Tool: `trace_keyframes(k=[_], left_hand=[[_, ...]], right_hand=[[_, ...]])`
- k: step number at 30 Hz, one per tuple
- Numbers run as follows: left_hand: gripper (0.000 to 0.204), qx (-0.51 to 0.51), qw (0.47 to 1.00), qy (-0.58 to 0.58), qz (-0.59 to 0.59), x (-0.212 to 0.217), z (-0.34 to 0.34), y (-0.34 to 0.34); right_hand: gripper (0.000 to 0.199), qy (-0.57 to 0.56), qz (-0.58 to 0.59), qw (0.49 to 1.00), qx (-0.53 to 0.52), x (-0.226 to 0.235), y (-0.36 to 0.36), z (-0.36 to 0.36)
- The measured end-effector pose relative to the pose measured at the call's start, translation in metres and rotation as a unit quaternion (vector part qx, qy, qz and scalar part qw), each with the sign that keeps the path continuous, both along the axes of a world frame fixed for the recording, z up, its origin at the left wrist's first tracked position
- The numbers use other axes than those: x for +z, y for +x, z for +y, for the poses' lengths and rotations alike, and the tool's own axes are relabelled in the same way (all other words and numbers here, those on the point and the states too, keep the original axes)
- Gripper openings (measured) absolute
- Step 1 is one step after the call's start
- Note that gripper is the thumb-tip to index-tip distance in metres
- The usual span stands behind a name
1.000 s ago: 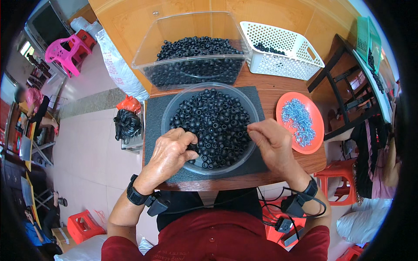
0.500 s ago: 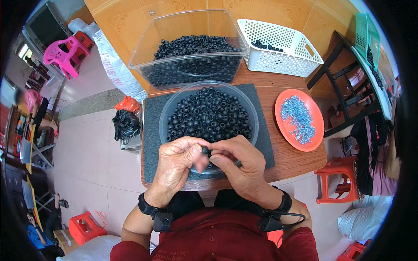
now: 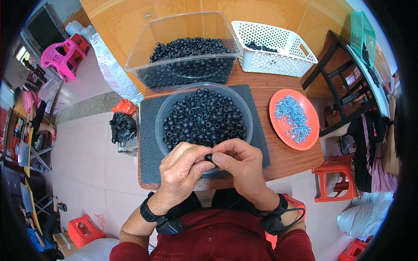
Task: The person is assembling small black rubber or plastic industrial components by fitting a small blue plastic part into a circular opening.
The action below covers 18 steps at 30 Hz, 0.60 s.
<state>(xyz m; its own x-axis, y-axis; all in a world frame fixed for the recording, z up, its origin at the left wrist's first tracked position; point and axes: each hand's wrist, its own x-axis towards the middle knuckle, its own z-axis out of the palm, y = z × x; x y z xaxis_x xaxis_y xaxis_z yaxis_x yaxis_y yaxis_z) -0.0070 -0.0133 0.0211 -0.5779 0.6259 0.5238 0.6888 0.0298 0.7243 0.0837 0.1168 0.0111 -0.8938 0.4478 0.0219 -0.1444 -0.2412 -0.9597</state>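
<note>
A black ring (image 3: pixel 208 157) is pinched between both hands.
It is grasped by the left hand (image 3: pixel 182 167) and right hand (image 3: pixel 241 163) fingertips, just before the clear bowl (image 3: pixel 162 114) of black rings.

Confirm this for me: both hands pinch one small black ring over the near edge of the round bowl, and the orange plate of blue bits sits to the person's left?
Not quite. The head view shows the orange plate to the person's right, not left. The rest holds: left hand and right hand pinch a small black ring over the round bowl's near edge.

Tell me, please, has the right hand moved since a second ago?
Yes. The right hand drew back from the round bowl to its near rim, meeting the left hand around a black ring.
</note>
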Motion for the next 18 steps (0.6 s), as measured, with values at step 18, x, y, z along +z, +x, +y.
trace_keyframes(k=[18], left_hand=[[0.024, -0.048, 0.996, -0.012, 0.078, 0.000, 0.007, -0.007]], right_hand=[[0.015, -0.133, -0.025, 0.991, 0.006, -0.007, 0.005, 0.003]])
